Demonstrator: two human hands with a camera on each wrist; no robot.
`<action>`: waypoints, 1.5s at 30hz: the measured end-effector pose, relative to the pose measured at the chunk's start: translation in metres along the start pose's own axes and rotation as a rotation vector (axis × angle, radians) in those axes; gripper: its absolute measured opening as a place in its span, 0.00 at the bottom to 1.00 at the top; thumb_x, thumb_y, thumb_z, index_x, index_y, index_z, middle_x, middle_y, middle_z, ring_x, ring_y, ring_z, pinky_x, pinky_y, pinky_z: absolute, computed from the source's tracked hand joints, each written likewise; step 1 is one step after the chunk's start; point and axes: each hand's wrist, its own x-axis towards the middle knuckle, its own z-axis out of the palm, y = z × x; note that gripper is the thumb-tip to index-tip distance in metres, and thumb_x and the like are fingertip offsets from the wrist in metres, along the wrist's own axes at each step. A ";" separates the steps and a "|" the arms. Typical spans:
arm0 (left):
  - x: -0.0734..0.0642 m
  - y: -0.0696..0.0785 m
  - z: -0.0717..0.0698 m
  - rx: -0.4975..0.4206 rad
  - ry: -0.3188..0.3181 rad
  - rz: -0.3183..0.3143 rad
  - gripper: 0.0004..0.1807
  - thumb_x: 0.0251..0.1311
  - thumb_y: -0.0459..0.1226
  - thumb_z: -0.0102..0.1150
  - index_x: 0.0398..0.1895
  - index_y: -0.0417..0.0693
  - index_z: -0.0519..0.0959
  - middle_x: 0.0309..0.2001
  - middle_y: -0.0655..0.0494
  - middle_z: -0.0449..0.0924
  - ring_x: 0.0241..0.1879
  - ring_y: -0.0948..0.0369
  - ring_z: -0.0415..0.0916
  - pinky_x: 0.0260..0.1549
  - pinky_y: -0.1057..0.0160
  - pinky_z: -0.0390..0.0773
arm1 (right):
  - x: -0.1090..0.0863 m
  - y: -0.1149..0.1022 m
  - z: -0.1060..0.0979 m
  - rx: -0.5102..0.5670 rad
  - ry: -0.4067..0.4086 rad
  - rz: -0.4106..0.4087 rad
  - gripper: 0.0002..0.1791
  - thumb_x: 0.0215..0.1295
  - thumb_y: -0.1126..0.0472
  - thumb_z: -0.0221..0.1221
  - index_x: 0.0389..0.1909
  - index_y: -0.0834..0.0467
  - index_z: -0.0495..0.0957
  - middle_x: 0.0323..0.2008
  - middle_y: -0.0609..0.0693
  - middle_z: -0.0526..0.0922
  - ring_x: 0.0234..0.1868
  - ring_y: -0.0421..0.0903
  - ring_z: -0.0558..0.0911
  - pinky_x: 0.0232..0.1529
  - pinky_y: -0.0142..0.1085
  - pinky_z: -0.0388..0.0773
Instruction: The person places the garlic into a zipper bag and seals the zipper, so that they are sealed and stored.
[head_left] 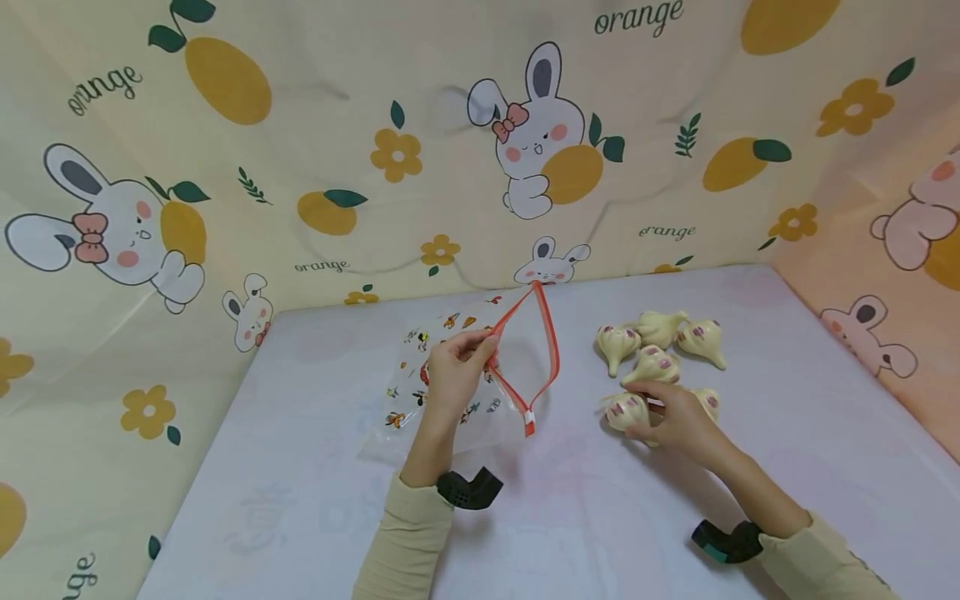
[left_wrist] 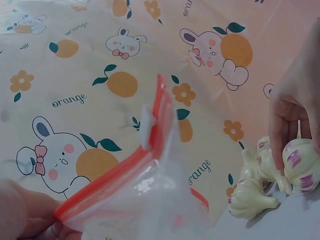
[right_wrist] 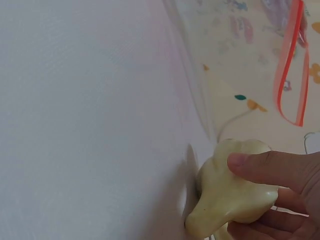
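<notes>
My left hand (head_left: 455, 372) pinches the red zip edge of a clear plastic zip bag (head_left: 408, 392) printed with small cartoon figures. The bag's mouth gapes toward the right, and its white slider (head_left: 529, 417) sits at the near corner. To the right, my right hand (head_left: 678, 419) holds a garlic bulb (head_left: 626, 412) between thumb and fingers, low over the table. In the right wrist view the thumb presses on this pale garlic bulb (right_wrist: 235, 187). Several other garlic bulbs (head_left: 651, 365) with purple patches lie close together just beyond and beside that hand.
A pale cloth covers the table (head_left: 300, 500). Behind it and at both sides stands a backdrop (head_left: 457, 192) printed with rabbits and oranges. Each wrist carries a black camera mount (head_left: 470, 488).
</notes>
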 end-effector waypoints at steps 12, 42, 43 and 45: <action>-0.001 0.002 -0.001 0.001 0.005 0.003 0.11 0.61 0.36 0.62 0.41 0.38 0.85 0.26 0.50 0.83 0.21 0.71 0.70 0.22 0.75 0.69 | 0.002 -0.002 0.000 -0.016 -0.011 0.012 0.32 0.45 0.69 0.73 0.53 0.74 0.75 0.52 0.72 0.79 0.52 0.67 0.80 0.49 0.47 0.81; 0.001 -0.004 0.001 -0.025 0.024 0.034 0.10 0.61 0.36 0.62 0.42 0.38 0.84 0.31 0.38 0.84 0.22 0.70 0.72 0.22 0.77 0.70 | 0.029 -0.030 -0.010 0.064 0.060 -0.036 0.30 0.51 0.64 0.71 0.56 0.71 0.75 0.54 0.69 0.79 0.52 0.63 0.81 0.49 0.44 0.82; 0.001 -0.005 0.001 -0.024 0.025 0.031 0.10 0.61 0.36 0.62 0.42 0.39 0.84 0.31 0.39 0.84 0.22 0.70 0.72 0.22 0.77 0.70 | 0.030 -0.031 -0.011 0.074 0.057 -0.024 0.31 0.52 0.63 0.71 0.57 0.71 0.74 0.55 0.68 0.79 0.53 0.63 0.81 0.50 0.44 0.81; 0.000 -0.005 0.001 -0.026 0.027 0.029 0.10 0.61 0.36 0.62 0.42 0.39 0.84 0.31 0.39 0.83 0.22 0.69 0.72 0.22 0.77 0.70 | 0.032 -0.035 -0.012 0.085 0.057 -0.008 0.32 0.53 0.62 0.70 0.58 0.70 0.74 0.56 0.68 0.78 0.54 0.63 0.81 0.51 0.45 0.81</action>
